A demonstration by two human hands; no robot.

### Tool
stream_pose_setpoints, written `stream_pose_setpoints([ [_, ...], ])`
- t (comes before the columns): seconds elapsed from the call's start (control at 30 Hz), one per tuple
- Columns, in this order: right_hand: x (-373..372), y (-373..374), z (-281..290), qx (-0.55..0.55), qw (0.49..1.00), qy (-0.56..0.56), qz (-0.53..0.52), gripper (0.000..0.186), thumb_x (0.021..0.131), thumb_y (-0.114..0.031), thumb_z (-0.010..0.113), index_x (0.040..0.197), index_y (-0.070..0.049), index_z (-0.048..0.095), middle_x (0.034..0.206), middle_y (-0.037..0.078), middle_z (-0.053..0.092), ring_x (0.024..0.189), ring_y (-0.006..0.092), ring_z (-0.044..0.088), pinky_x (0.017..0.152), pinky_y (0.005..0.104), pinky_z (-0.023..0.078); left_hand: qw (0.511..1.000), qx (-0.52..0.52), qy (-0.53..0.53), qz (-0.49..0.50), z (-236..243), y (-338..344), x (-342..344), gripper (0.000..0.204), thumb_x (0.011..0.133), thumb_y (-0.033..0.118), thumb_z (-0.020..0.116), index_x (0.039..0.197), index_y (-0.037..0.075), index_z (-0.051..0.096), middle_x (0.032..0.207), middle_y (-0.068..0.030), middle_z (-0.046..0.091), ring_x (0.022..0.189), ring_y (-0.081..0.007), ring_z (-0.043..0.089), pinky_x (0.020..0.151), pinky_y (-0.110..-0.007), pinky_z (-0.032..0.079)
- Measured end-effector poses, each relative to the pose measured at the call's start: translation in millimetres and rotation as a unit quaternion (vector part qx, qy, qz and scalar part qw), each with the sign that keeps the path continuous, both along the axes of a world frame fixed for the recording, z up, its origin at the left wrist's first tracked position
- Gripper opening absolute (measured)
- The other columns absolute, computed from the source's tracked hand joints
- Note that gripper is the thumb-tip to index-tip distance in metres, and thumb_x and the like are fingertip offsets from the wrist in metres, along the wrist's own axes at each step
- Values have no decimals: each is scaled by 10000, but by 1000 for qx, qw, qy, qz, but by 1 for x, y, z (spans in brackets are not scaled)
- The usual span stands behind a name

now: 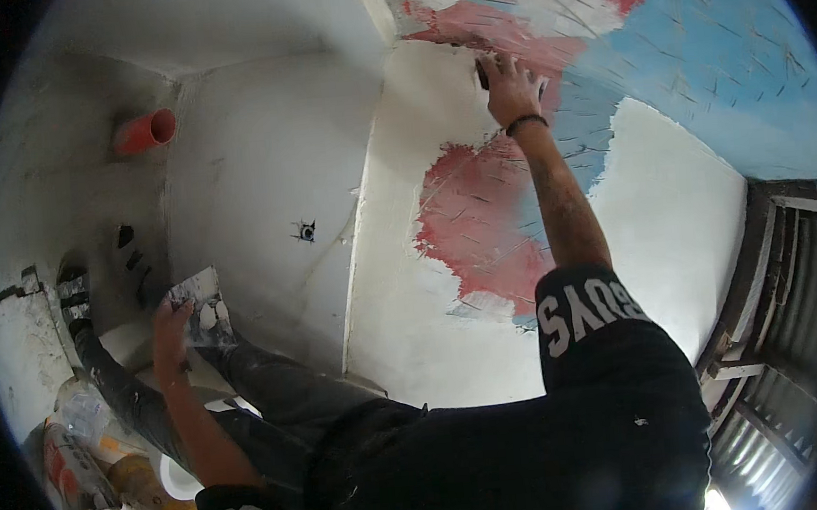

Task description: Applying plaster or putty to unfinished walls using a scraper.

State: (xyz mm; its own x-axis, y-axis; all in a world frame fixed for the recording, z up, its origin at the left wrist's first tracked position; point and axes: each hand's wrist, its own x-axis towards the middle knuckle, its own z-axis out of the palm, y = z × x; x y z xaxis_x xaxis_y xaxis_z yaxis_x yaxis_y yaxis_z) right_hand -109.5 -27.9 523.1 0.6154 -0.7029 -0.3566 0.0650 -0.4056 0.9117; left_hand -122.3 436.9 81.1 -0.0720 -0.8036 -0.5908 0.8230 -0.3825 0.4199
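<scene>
My left hand, low on the left, grips a flat metal plate smeared with white plaster. Raised at upper centre, my right hand has its fingers curled over a dark tool pressed to the painted surface, at the edge of a coat of white plaster. The rest of that tool is hidden by my hand. Around my right arm are red and blue patches with many short scored marks, bordered by smooth white plaster.
A red pipe sticks out at left; a cut hole is in the grey wall. Bags, buckets and a white toilet crowd the lower left by my legs. Timber beams and corrugated metal show at right.
</scene>
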Motion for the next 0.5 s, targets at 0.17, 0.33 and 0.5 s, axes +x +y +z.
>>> stream_pose_setpoints([
  [0.17, -6, -34, -15, -18, 998, 23, 50, 328, 888, -186, 444, 1213, -181, 491, 1266, 103, 461, 1170, 323, 464, 928, 637, 337, 992, 111, -63, -2, -6, 1, -13, 409, 840, 232, 602, 1145, -31, 529, 1042, -101, 583, 940, -200, 532, 869, -328, 407],
  [0.33, -8, -31, -17, -9, 998, 62, 9, 308, 889, -192, 454, 1190, -183, 519, 1239, 104, 483, 1174, 317, 458, 944, 622, 337, 995, 95, 33, -10, -6, -4, -14, 447, 840, 234, 615, 1192, -18, 503, 1086, -108, 585, 963, -227, 544, 877, -335, 410],
  [0.5, -8, -30, -18, -1, 998, 56, 42, 280, 901, -189, 447, 1164, -199, 544, 1230, 85, 491, 1154, 302, 475, 893, 610, 366, 984, 109, 138, 35, -54, 10, -53, 769, 794, 257, 687, 1416, 60, 279, 1271, -122, 473, 1153, -271, 467, 968, -405, 376],
])
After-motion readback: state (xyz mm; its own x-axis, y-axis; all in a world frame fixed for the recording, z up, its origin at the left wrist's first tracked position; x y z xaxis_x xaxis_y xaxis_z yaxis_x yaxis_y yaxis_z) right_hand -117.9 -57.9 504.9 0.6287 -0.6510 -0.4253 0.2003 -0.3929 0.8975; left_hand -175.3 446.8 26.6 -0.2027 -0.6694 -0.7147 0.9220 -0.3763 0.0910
